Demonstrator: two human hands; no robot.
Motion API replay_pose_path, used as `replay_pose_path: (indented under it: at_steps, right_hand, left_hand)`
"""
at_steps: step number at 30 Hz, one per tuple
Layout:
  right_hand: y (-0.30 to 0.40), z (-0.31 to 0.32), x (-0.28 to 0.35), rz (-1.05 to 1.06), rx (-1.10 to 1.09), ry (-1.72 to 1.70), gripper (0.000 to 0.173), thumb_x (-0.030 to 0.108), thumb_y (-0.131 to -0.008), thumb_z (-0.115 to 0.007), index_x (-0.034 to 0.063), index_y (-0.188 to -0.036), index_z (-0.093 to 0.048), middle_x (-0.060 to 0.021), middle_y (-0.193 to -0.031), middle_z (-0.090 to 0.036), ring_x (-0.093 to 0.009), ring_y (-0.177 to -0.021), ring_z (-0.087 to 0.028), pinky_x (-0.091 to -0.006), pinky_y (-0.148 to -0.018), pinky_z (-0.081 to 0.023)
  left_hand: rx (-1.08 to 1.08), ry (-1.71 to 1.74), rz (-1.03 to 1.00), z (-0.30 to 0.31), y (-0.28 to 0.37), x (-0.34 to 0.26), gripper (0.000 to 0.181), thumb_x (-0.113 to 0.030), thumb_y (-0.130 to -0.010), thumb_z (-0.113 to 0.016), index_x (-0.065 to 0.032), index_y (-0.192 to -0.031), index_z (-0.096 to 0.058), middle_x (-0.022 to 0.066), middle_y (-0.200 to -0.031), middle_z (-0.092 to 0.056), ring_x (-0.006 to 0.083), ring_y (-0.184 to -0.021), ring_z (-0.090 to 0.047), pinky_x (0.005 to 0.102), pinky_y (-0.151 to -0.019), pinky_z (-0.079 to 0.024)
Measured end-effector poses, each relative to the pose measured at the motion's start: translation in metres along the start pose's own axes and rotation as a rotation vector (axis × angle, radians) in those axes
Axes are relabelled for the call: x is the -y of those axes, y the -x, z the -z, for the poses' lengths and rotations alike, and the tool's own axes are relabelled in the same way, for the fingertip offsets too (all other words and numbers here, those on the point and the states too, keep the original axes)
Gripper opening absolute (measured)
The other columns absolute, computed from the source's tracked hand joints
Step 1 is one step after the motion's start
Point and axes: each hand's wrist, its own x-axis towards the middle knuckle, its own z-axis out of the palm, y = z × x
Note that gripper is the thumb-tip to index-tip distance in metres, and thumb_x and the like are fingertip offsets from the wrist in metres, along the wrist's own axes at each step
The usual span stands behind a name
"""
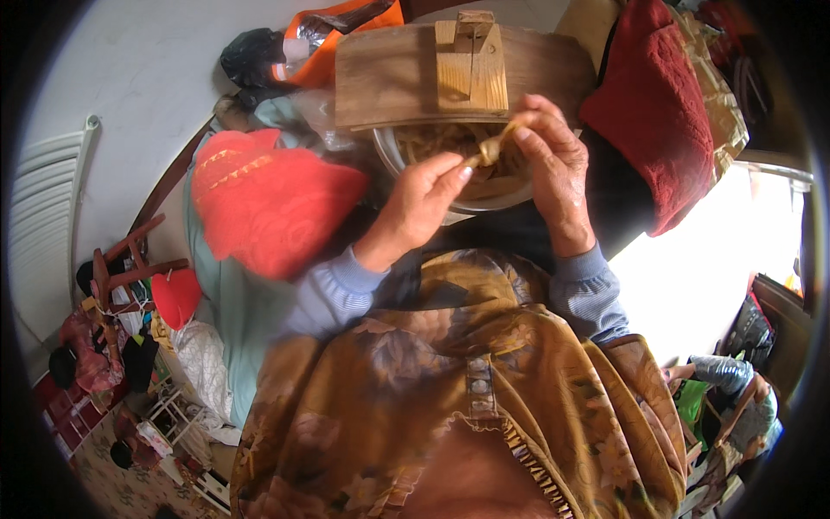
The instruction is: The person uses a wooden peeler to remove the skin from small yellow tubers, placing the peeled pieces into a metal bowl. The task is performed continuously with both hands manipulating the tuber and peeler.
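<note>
Between my two hands is a yellowish-brown, pliable strip (491, 151) with a knot or twist in its middle; its material I cannot tell. My left hand (425, 194) pinches one end between thumb and forefinger. The other end is held in the fingers of my right hand (554, 156), which is higher and to the right. Directly below the strip stands a round metal basin (386, 156) holding several similar pale-brown strips (418, 139). The basin's far side is hidden under a wooden board (389, 78), and my hands cover part of its contents.
A lighter wooden block piece (470, 71) stands on the board. Red cloths lie at left (272, 194) and right (655, 117). Beyond are an orange bag (324, 52) and a black plastic bag (253, 58). Other people appear at lower left (94, 350) and lower right (752, 409).
</note>
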Motion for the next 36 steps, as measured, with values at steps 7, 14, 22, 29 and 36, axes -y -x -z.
replay_pose_path:
  at_steps: [7, 14, 22, 29, 36]
  right_hand:
    - [-0.008, 0.012, 0.030, 0.332, 0.172, 0.786, 0.055, 0.015, -0.079, -0.077, 0.0068, -0.131, -0.058, -0.0166, -0.138, -0.053, -0.034, -0.125, -0.052, -0.0404, -0.100, -0.044]
    - [-0.036, -0.002, 0.056, -0.055, 0.687, 0.705, 0.019, 0.018, -0.088, -0.068, 0.0000, -0.093, -0.069, -0.0168, -0.079, -0.065, -0.028, -0.075, -0.063, -0.0363, -0.067, -0.049]
    - [-0.029, 0.014, 0.055, -0.403, 0.552, 0.360, 0.019, 0.013, -0.092, -0.067, -0.0012, -0.104, -0.070, -0.0058, -0.078, -0.065, -0.010, -0.068, -0.060, -0.0257, -0.064, -0.048]
    - [-0.028, 0.021, 0.047, -0.345, 0.488, 0.400, 0.016, 0.010, -0.092, -0.064, -0.0028, -0.099, -0.069, -0.0050, -0.075, -0.064, -0.011, -0.066, -0.060, -0.0264, -0.061, -0.048]
    - [-0.022, 0.032, 0.044, 0.308, 0.660, 0.853, 0.010, 0.007, -0.091, -0.063, -0.0030, -0.094, -0.064, -0.0171, -0.076, -0.059, -0.028, -0.064, -0.060, -0.0341, -0.061, -0.049]
  left_hand:
    - [-0.274, -0.887, -0.526, 0.012, -0.012, -0.014, 0.007, -0.007, -0.086, -0.066, -0.0070, -0.093, -0.067, 0.0118, -0.077, -0.060, 0.0335, -0.069, -0.063, 0.0409, -0.058, -0.050]
    - [-0.093, -0.541, -0.541, 0.014, -0.032, -0.023, 0.014, -0.015, -0.092, -0.063, -0.0057, -0.082, -0.060, 0.0105, -0.069, -0.058, 0.0300, -0.064, -0.061, 0.0402, -0.056, -0.047]
    - [0.210, -0.031, -0.186, 0.032, -0.035, -0.023, 0.021, -0.018, -0.099, -0.060, 0.0011, -0.092, -0.065, 0.0069, -0.070, -0.057, 0.0122, -0.066, -0.050, 0.0300, -0.062, -0.044]
    - [0.162, -0.105, -0.164, 0.035, -0.038, -0.029, 0.021, -0.018, -0.099, -0.060, 0.0014, -0.093, -0.065, 0.0069, -0.070, -0.056, 0.0112, -0.067, -0.049, 0.0292, -0.062, -0.043]
    - [0.334, 0.014, -0.049, 0.054, -0.040, -0.017, 0.025, -0.021, -0.100, -0.059, 0.0005, -0.090, -0.068, 0.0011, -0.075, -0.061, 0.0088, -0.071, -0.051, 0.0265, -0.065, -0.045]
